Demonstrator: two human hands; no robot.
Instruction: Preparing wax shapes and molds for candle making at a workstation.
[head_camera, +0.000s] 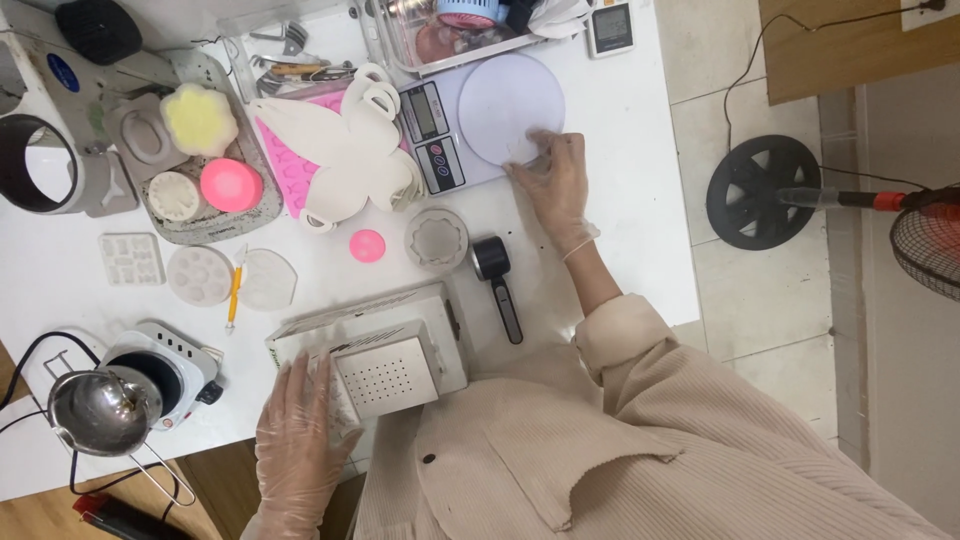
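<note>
My right hand, in a clear glove, rests with fingers spread on the near edge of a kitchen scale with a round white platform. My left hand, also gloved, lies flat against the left front of a white box-like device with a perforated top at the table's near edge. A black measuring scoop lies between the two hands. A round flower-shaped white mould and a small pink disc sit just beyond the device.
A tray holds yellow, pink and white moulded pieces at upper left. White silicone moulds, a pencil and a small hot plate with a metal pot stand at left. A fan base sits on the floor at right.
</note>
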